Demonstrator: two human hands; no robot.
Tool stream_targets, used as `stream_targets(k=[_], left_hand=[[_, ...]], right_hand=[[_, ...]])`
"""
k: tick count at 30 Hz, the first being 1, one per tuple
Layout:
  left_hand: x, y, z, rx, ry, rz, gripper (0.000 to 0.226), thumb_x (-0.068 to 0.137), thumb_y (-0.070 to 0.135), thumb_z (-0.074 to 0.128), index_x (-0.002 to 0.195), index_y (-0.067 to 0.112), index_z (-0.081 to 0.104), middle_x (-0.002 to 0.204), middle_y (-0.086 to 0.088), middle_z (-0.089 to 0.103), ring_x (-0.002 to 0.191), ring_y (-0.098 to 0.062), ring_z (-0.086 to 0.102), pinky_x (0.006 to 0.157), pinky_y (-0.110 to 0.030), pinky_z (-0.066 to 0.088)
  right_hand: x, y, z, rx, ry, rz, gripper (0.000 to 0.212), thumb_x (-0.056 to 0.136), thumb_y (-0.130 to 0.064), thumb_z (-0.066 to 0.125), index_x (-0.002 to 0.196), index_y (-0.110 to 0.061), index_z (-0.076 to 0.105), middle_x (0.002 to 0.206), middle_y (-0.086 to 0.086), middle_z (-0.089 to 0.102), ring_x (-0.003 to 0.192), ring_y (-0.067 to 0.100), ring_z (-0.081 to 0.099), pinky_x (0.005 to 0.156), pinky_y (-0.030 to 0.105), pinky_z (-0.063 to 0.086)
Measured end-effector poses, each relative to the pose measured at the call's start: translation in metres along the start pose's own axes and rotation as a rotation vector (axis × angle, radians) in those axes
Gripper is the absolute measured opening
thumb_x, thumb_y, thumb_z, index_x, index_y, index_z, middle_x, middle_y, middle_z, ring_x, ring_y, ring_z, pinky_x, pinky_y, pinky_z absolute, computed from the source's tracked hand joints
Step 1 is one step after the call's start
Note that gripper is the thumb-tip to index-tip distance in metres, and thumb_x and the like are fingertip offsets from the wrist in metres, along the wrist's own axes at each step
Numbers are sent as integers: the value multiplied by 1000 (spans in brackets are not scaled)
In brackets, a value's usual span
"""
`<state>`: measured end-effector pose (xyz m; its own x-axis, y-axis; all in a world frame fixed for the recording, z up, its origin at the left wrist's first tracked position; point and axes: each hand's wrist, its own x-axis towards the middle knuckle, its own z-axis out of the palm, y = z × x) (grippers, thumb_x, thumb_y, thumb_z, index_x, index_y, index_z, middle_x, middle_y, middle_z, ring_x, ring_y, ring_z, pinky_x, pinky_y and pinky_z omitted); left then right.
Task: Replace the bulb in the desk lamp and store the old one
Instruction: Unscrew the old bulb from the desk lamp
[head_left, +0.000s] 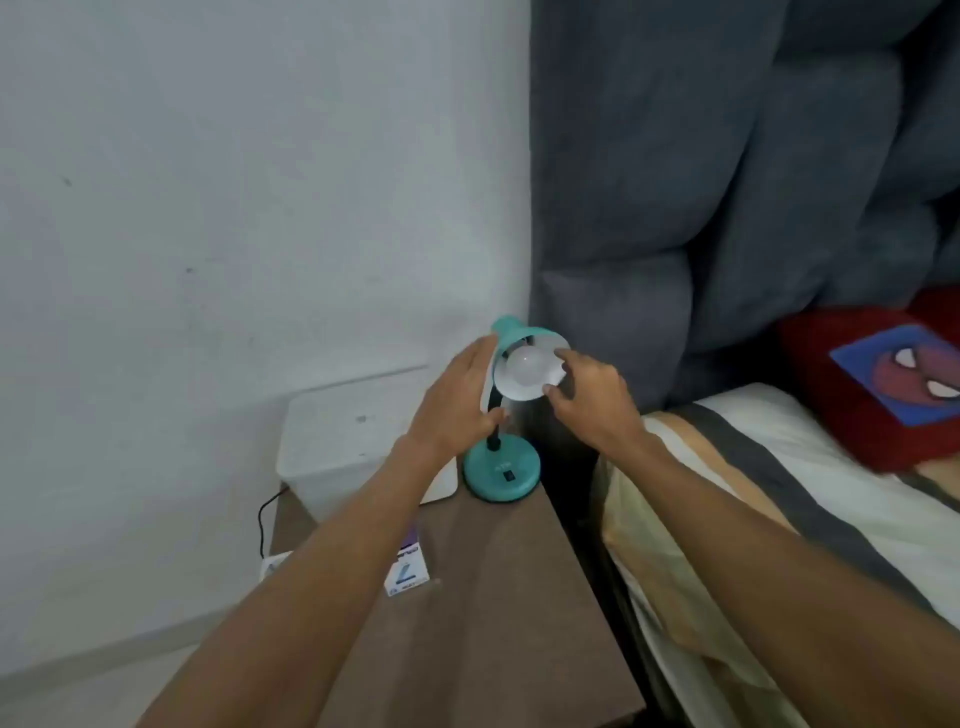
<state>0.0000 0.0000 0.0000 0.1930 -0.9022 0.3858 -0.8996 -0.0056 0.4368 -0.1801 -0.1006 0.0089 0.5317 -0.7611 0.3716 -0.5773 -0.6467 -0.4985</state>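
A teal desk lamp (501, 474) stands at the back of a brown bedside table (498, 613). Its shade (519, 332) is tilted toward me, with a white bulb (527, 368) sitting inside it. My left hand (457, 405) cups the left side and back of the shade, fingers spread along it. My right hand (592, 397) reaches in from the right, thumb and fingertips pinching the bulb's right side. A small bulb box (408, 569), white with purple and blue print, lies on the table under my left forearm, partly hidden.
A white plastic container (353, 441) with a lid sits left of the lamp against the white wall. A black cable (262, 519) drops off the table's left edge. A grey padded headboard and a bed with a red cushion (883, 379) are to the right.
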Motion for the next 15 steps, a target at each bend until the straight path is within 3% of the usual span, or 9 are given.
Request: stream_targets(k=[4, 12, 15], left_hand=[[23, -6, 10, 8, -69, 61, 108, 81, 25, 84, 163, 11, 14, 169, -9, 20, 155, -25, 24, 123, -36, 30], [32, -25, 25, 6, -26, 157, 98, 83, 2, 77, 161, 14, 20, 166, -7, 29, 147, -27, 40, 115, -37, 43], [33, -28, 25, -8, -21, 169, 101, 79, -1, 80, 161, 15, 23, 166, -8, 31, 144, -29, 45, 115, -35, 43]], right_hand=[[11, -9, 9, 63, -42, 23, 61, 88, -34, 69, 141, -13, 49, 128, 15, 65, 109, 35, 65, 93, 46, 53], [24, -19, 37, 241, 63, 80, 52, 87, -34, 72, 132, -17, 54, 120, 11, 66, 106, 33, 64, 91, 43, 53], [26, -19, 46, 91, 72, 10, 57, 88, -25, 73, 138, -12, 49, 127, 15, 61, 108, 37, 62, 88, 46, 53]])
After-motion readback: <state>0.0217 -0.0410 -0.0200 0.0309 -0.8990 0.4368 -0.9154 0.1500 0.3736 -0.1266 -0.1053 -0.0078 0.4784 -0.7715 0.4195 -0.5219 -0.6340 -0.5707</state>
